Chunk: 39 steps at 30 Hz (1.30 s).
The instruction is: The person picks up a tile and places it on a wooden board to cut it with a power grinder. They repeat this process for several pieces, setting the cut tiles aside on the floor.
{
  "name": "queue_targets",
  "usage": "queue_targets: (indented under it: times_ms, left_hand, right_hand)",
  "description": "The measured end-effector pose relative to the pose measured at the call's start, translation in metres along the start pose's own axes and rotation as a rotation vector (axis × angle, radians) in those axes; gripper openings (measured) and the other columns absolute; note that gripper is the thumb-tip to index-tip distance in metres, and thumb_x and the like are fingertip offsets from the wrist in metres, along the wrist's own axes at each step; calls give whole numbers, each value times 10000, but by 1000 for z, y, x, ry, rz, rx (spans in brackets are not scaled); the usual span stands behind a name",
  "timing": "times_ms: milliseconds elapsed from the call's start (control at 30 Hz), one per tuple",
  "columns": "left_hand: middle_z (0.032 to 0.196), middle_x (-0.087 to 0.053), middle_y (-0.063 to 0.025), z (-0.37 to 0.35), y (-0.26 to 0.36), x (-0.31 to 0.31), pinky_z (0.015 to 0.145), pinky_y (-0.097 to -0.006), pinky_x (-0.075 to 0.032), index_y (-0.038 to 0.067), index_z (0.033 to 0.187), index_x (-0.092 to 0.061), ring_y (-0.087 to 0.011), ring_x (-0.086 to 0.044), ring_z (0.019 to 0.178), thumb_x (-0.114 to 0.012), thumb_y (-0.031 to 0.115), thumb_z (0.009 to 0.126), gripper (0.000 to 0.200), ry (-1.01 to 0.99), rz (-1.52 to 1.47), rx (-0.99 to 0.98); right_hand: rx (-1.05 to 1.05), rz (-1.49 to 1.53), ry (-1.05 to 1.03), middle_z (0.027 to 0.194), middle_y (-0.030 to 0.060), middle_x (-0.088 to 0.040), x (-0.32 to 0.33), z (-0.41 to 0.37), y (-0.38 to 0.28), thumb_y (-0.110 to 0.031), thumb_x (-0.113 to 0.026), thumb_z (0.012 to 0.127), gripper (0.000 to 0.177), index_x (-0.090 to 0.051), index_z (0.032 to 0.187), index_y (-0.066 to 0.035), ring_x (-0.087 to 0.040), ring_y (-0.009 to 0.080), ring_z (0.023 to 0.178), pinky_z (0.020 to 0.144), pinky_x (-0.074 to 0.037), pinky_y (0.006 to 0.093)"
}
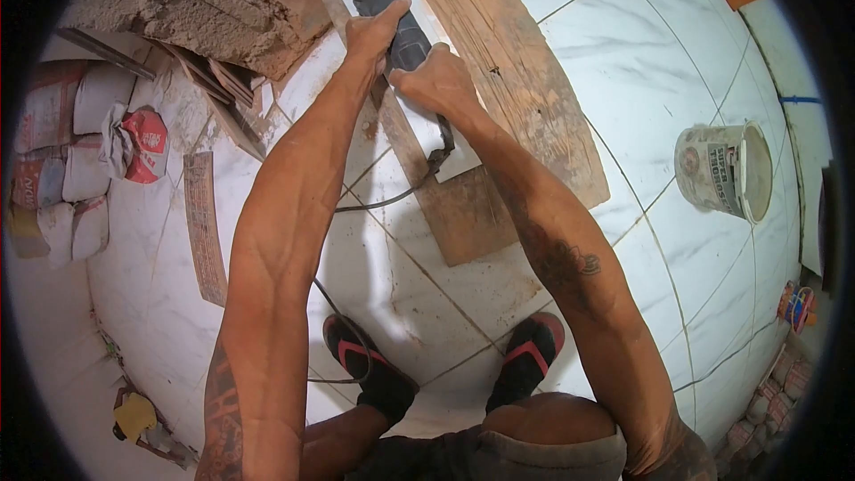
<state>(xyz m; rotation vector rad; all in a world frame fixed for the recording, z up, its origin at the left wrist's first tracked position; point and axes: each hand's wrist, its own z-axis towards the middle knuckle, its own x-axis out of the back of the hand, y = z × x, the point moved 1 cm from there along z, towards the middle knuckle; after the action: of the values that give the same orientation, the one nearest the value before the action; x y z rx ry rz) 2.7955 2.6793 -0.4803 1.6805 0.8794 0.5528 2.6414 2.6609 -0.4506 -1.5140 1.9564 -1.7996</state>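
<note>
A dark corded power tool (385, 2) lies lengthwise between my hands at the top centre. My left hand (376, 34) is wrapped round its body from the left side. Closer to me, my right hand (438, 80) is closed round its rear part. Beneath the tool is a white strip (463, 158) lying on wooden boards (517, 80). From the tool's rear end a black cable (392, 200) runs down to the left and past my left foot. The tool's front end is cut off by the top edge of the view.
Rough masonry (187, 4) rises at the upper left, with stacked sacks (85, 160) beyond it. A narrow patterned strip (205, 227) lies on the tiles. The bucket (723, 171) stands on the right. A person (138, 417) in yellow is at the lower left.
</note>
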Motion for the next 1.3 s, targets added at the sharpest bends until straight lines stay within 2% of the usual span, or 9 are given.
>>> queue_targets:
  times_ms: [100,200,300,600,700,800,1000,1100,1300]
  left_hand:
    - [920,-711,-132,-6,1,-1,632,-345,-603,-94,1021,-682,-210,-700,741,-852,206,801,409,6,2,3]
    - [912,-711,-133,-9,1,-2,618,-350,-602,-94,1016,-681,-212,-700,729,-851,201,800,403,19,9,7]
    - [908,-710,-134,-10,-2,-2,604,-353,-600,-91,1005,-680,-215,-698,715,-848,192,801,387,24,14,-13]
    - [895,-701,-124,-20,-9,-3,589,-353,-589,-64,1036,-669,-218,-689,717,-831,164,813,359,5,-6,-18]
    - [919,-709,-122,-26,-11,-4,622,-347,-582,-78,982,-717,-192,-686,745,-861,204,756,389,35,-9,-40]
    - [876,-697,-111,-39,-2,-9,582,-345,-597,-48,1073,-653,-213,-686,704,-829,141,810,368,53,25,-50]
    - [877,-698,-114,-35,-13,-4,573,-342,-597,-43,1041,-657,-205,-680,671,-835,126,802,342,24,35,-10]
    - [895,-708,-109,-39,-15,-4,619,-341,-573,-69,962,-728,-179,-675,723,-869,231,753,391,45,45,-34]
    - [889,-710,-106,-42,-24,-5,618,-342,-573,-58,956,-732,-173,-672,714,-874,225,753,376,32,-24,-10]
  right_hand:
    - [5,7,-3,1090,369,-660,-1,-3,2,-362,-778,699,792,-523,1170,222,-688,450,1028,906,-553,443]
    - [-1,6,34,1072,374,-672,-3,-5,5,-375,-739,714,719,-597,1118,203,-693,450,1028,911,-542,441]
    - [-4,12,-7,1088,385,-653,-2,-6,6,-338,-759,703,775,-514,1171,230,-684,462,1034,907,-551,447]
    - [-14,5,31,1067,398,-662,-1,-20,10,-366,-735,702,743,-574,1116,230,-691,465,1035,906,-545,448]
    - [-21,0,29,1069,398,-662,2,-27,9,-364,-732,703,736,-577,1118,223,-688,466,1039,909,-543,450]
    - [-14,1,5,1062,381,-663,2,-30,11,-334,-755,702,735,-535,1138,215,-687,468,1015,909,-544,460]
    - [-13,9,7,1057,376,-665,2,-35,15,-335,-753,701,720,-544,1127,206,-688,467,1013,906,-545,462]
    - [-15,11,3,1065,376,-663,1,-37,17,-335,-751,702,722,-540,1134,204,-686,464,1019,908,-544,460]
    - [-44,3,-3,1077,370,-660,5,-47,17,-338,-753,700,741,-528,1154,202,-682,458,1033,919,-542,447]
